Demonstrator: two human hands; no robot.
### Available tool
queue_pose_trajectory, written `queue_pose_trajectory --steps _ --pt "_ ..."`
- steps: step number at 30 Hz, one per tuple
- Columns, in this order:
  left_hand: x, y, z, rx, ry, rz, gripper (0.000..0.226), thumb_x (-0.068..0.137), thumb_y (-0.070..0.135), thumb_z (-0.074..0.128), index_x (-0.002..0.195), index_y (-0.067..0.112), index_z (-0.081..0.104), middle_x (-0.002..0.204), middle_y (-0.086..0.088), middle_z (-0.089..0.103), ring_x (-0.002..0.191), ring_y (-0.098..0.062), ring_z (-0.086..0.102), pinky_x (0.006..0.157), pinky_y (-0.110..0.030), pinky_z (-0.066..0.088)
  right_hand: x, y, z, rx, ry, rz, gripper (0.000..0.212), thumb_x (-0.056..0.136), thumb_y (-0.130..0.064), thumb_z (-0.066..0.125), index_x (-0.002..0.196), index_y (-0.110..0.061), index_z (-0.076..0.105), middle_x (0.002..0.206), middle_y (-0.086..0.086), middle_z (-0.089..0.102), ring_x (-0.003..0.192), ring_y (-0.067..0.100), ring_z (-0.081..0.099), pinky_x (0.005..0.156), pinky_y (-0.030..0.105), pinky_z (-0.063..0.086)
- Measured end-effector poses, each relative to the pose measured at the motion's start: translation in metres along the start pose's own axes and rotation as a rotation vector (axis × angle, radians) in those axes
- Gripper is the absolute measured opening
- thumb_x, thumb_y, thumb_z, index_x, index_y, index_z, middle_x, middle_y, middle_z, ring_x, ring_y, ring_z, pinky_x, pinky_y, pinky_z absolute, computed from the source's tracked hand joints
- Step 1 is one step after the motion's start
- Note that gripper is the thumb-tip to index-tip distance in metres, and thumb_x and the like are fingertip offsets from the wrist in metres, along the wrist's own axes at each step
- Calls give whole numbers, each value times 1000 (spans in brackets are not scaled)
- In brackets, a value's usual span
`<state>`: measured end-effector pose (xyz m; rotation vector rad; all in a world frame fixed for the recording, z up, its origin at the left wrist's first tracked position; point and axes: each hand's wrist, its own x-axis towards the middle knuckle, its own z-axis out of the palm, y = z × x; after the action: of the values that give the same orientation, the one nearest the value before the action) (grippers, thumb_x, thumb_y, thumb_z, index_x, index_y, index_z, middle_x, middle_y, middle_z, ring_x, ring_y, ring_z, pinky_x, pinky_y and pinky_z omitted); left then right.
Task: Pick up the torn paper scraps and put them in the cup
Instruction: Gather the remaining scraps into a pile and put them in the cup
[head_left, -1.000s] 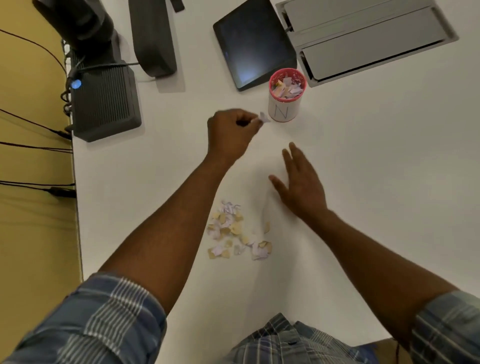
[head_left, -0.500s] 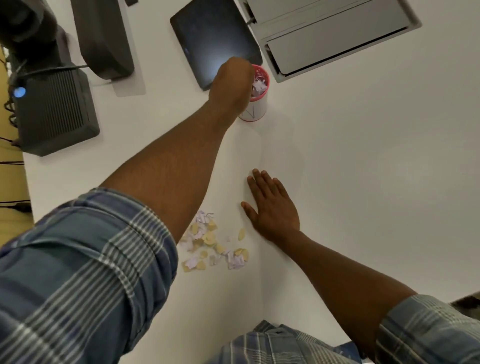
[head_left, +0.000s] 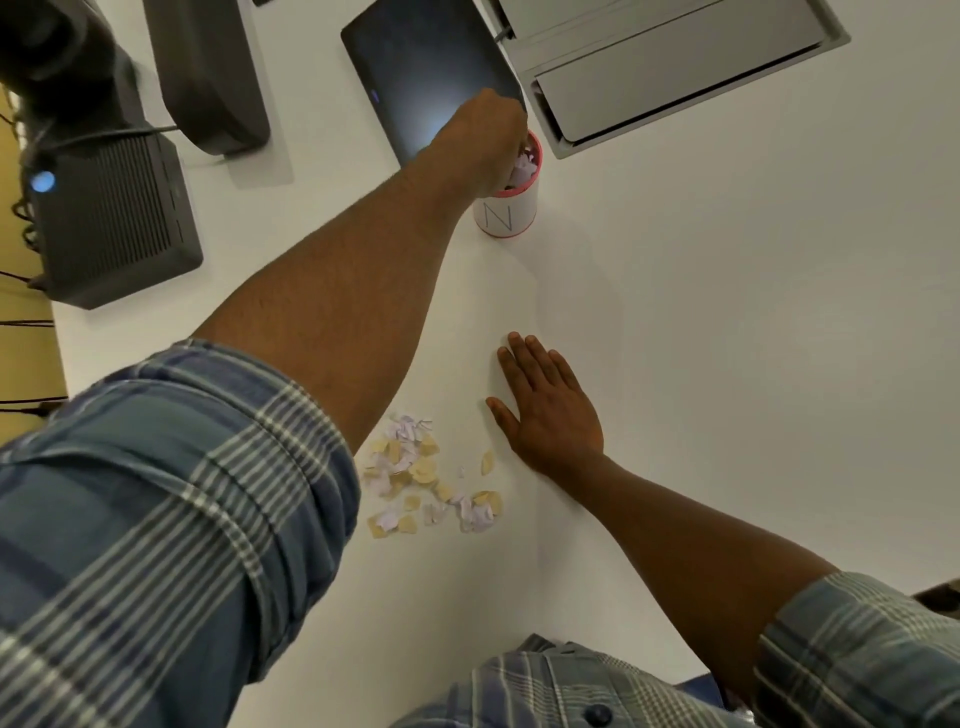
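The left hand (head_left: 480, 140) reaches into the upright cup (head_left: 506, 208) at the far side of the white desk (head_left: 727, 312), its grip hidden. The right hand (head_left: 550, 410) lies flat, fingers straight, beside the near paper scraps (head_left: 431, 480).

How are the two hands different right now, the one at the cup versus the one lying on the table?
The left hand is reached far out over the cup, while the right hand stays near the paper scraps. The left hand's fingers are curled down into the cup's mouth; the right hand's fingers lie straight and flat on the table. Whether the left hand holds a scrap is hidden; the right holds nothing. Both arms wear rolled plaid sleeves.
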<state>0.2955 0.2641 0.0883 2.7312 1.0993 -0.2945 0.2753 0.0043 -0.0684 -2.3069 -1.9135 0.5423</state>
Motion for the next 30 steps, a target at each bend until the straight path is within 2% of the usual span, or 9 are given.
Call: queue_pose_trajectory --steps 2,5,7,11,15,19,23,26,30 --pt "-12 -1 -7 -38 13 -13 38 86 23 65 120 6 61 115 -16 63 107 -32 58 89 -37 47 0 0 -1 1 -11 -4 65 98 -58 10 152 -22 2 159 -4 -5 145 9 -12 118 31 -4" --pt "-45 -8 -5 -160 161 -49 41 85 14 66 125 11 58 121 -14 61 111 -29 56 90 -34 47 2 1 -5 1 -36 -15 66 98 -58 10 151 -23 -3 158 -6 -10 143 7 -17 116 29 -7" --pt "-77 -16 3 -267 255 -69 43 86 10 64 128 13 56 127 -11 60 117 -27 54 97 -32 45 3 4 -7 18 -67 -27 65 98 -57 13 151 -24 -5 158 -7 -12 142 6 -19 115 28 -9" --pt "-157 -29 31 -496 362 -97 41 88 8 59 129 7 54 133 -11 57 123 -21 53 107 -22 34 6 4 -18 113 -116 -30 64 99 -51 27 152 -21 7 160 -4 -1 146 11 -5 117 28 -1" --pt "-237 -37 79 -599 348 -226 39 89 9 58 128 6 56 132 -11 57 123 -21 54 108 -28 37 -15 -6 -26 192 -99 38 56 97 -46 38 146 -21 32 157 -6 22 144 12 17 113 31 23" --pt "-308 -42 132 -592 298 -358 41 88 11 61 129 6 55 133 -11 56 124 -24 52 108 -33 37 -53 -18 -24 209 -31 30 55 93 -47 49 140 -20 41 148 -2 38 135 17 33 100 35 41" --pt "-365 -36 172 -591 214 -462 48 87 14 62 133 8 50 137 -10 52 127 -26 47 108 -30 33 -86 -30 -15 215 -71 29 70 85 -55 58 140 -16 38 141 2 41 126 20 38 91 33 45" --pt "-391 -30 190 -589 167 -512 57 86 19 65 137 9 43 140 -9 46 129 -25 43 105 -29 33 -101 -40 -9 219 -119 56 88 79 -59 64 145 -13 28 139 5 37 125 22 37 91 34 45" --pt "-399 -25 201 -618 102 -604 80 79 31 73 143 11 31 147 -5 31 131 -24 37 103 -33 38 -104 -58 -6 242 -159 84 98 74 -52 73 147 -12 21 136 7 34 123 25 38 88 35 46"
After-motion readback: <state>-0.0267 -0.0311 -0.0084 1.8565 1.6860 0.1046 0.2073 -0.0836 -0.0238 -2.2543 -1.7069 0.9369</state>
